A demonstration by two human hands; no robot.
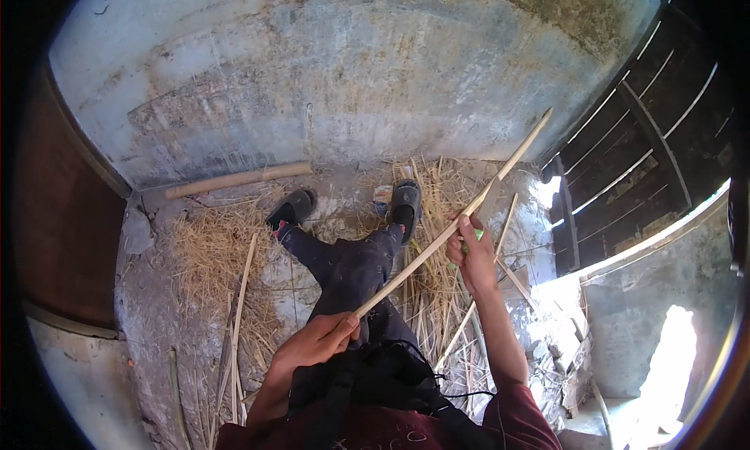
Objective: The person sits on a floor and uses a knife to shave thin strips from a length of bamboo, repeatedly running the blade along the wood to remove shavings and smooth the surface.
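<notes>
A long pale bamboo strip [422, 256] slants across my lap, its pointed far end up toward the wall at the right. My left hand [322, 339] is closed round the strip's near end. Farther along it, my right hand [473, 255] is closed on a knife with a green handle [466, 247]. The knife's blade [490, 201] lies against the strip, and my right thumb presses on the strip beside it. My fingers cover part of the handle.
Shavings [205, 251] heap at the left, with more shavings [441, 192] by my right foot. A bamboo pole [238, 180] lies along the wall [336, 83]. Loose strips [244, 294] lie left of my legs. A dark slatted panel [625, 145] stands at the right.
</notes>
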